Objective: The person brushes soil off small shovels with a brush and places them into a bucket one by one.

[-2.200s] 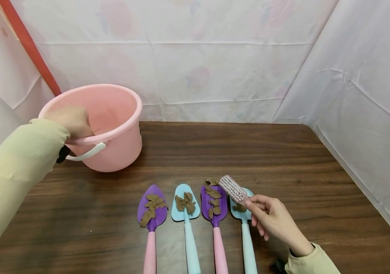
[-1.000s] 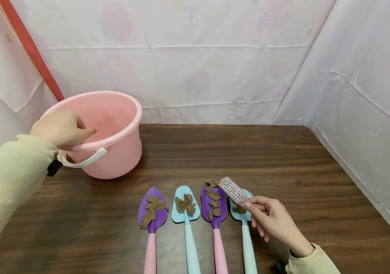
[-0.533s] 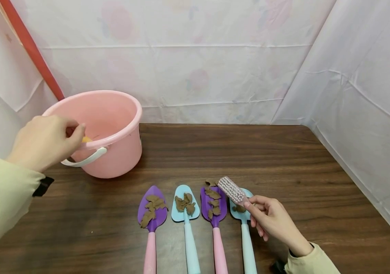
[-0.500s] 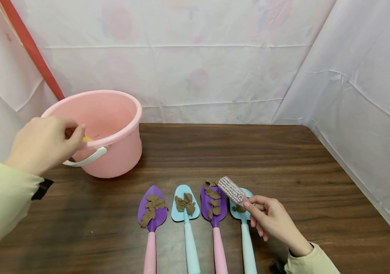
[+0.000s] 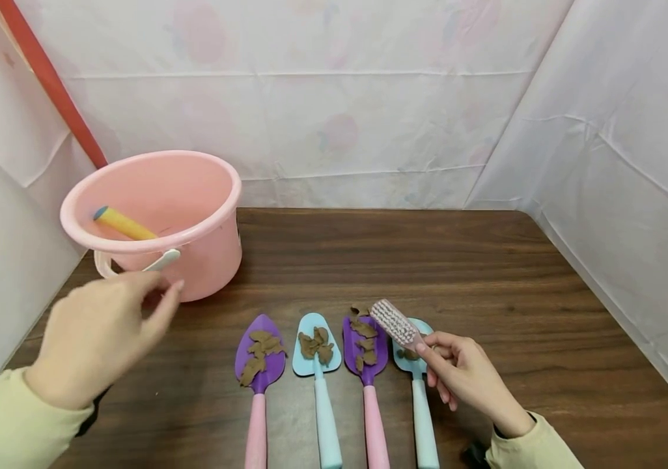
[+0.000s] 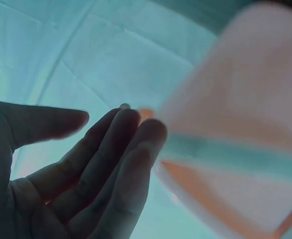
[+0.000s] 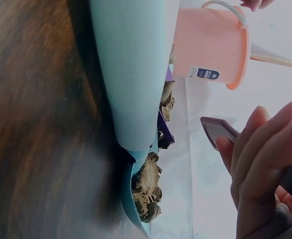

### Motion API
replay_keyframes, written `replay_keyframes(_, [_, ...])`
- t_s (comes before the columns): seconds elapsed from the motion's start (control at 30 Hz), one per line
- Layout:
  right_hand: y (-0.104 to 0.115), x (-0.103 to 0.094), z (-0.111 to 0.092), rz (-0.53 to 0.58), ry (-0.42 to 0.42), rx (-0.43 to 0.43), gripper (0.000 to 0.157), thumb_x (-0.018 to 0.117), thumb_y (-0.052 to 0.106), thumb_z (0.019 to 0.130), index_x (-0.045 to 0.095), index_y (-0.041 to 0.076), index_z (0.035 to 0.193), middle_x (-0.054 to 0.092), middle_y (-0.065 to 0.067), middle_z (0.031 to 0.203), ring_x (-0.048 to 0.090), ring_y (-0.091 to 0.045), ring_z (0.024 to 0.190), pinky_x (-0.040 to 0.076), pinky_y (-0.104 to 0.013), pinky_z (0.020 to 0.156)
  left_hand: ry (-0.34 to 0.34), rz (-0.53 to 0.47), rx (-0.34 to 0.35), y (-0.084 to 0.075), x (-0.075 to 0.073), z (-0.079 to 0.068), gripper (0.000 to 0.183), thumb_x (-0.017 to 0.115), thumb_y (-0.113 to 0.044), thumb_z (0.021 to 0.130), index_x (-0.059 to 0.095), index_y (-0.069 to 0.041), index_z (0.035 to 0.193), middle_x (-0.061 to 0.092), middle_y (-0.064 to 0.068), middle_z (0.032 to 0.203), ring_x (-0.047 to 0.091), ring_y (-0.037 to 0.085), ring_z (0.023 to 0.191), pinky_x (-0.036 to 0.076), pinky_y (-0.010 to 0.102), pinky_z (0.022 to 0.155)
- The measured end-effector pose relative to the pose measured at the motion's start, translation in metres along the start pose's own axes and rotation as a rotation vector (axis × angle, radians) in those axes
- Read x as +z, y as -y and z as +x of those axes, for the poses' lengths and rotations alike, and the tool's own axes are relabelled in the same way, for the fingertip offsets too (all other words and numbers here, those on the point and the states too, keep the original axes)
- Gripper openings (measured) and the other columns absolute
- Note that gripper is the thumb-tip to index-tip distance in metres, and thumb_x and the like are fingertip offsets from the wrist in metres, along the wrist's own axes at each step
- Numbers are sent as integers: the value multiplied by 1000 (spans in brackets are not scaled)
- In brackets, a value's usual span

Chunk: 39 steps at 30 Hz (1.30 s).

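Note:
My left hand (image 5: 105, 329) hovers in front of the pink bucket (image 5: 208, 260) and holds nothing. In the left wrist view its thumb stands apart from its loosely bent fingers (image 6: 121, 144). A yellow stick-like handle with a blue end (image 5: 125, 223) leans inside the bucket, its lower part hidden. My right hand (image 5: 465, 374) pinches the end of a small brush (image 5: 395, 324), bristles facing up. Beneath the brush lie a purple shovel (image 5: 382, 358) and a light-blue shovel (image 5: 422, 324), both bearing brown clumps. The right wrist view shows the right hand's curled fingers (image 7: 265, 154).
To the left lie a purple pointed trowel (image 5: 244, 348) and a light-blue spade (image 5: 301, 365), also with brown bits (image 5: 252, 370). All handles point toward me on the dark wooden table (image 5: 457, 260). White sheeting (image 5: 334, 130) bounds the back and sides.
My left hand has come out of the bucket and moved toward me, down from the rim. The yellow handle has come into view inside the bucket. My right hand and brush have barely moved.

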State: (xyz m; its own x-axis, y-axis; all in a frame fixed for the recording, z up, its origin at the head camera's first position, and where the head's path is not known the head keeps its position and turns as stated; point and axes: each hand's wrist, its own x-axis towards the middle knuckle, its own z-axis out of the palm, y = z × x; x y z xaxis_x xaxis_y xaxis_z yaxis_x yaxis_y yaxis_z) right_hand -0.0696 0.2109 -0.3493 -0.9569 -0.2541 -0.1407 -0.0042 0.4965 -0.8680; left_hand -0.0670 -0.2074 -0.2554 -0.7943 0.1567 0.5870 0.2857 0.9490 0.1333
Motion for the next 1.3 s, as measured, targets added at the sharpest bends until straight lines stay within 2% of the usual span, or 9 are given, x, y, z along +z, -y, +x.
replay_keyframes(0.1, [1,0,0,2,6,-9,35,55,36,96,61,1,100,58,-6,59,49,-10,35,45,-38,33,50,-12,9,-8,10,-12,30,66,-22,82,45,-23,60,34,-10,49,31,13,41,22,31,38])
replay_keyframes(0.2, [2,0,0,3,9,-20,35,55,35,97,60,1,99,58,-6,59,49,-10,35,45,-38,33,116,-20,23,-18,24,-25,29,68,-25,81,48,-22,61,36,-11,51,35,12,42,26,32,38])
replay_keyframes(0.37, [4,0,0,2,11,-37,35,55,35,97,61,1,99,59,-9,59,49,-10,35,45,-37,32,272,-47,26,-35,48,-47,36,70,-32,83,44,-21,60,34,-11,52,35,8,44,30,30,40])
replay_keyframes(0.5, [5,0,0,0,7,-34,35,55,35,97,61,1,100,59,-7,59,49,-10,35,45,-37,33,337,-54,28,-43,60,-59,39,71,-35,83,43,-22,61,32,-12,52,34,6,44,29,27,40])
replay_keyframes(0.77, [5,0,-1,14,15,-31,35,55,36,97,60,1,101,59,-10,59,49,-10,35,45,-37,33,517,-80,21,-50,71,-71,23,70,-35,84,55,-22,73,40,-13,56,40,3,50,34,26,44])
replay_keyframes(0.83, [5,0,-2,16,17,-32,36,55,36,97,60,1,101,58,-8,59,49,-10,35,45,-37,33,536,-87,17,-51,73,-74,23,69,-37,86,55,-22,75,39,-13,56,39,3,50,33,26,44])
replay_keyframes(1.03, [5,1,-2,16,17,-33,36,55,35,97,60,0,101,58,-6,58,49,-10,35,45,-37,33,573,-103,12,-54,81,-83,21,66,-39,87,58,-21,79,42,-13,56,52,9,51,37,30,45])
replay_keyframes(1.17, [6,1,-3,14,18,-35,35,55,35,97,60,0,101,58,-7,59,49,-10,35,45,-38,33,649,-140,-44,-56,84,-88,28,63,-46,88,58,-19,80,43,-12,56,50,8,51,38,31,46])
replay_keyframes(1.3, [7,0,-3,14,17,-37,35,55,35,97,61,1,102,58,-7,59,49,-10,35,45,-37,33,689,-147,-101,-59,84,-90,44,65,-57,81,62,-14,84,46,-8,56,49,9,51,39,34,48])
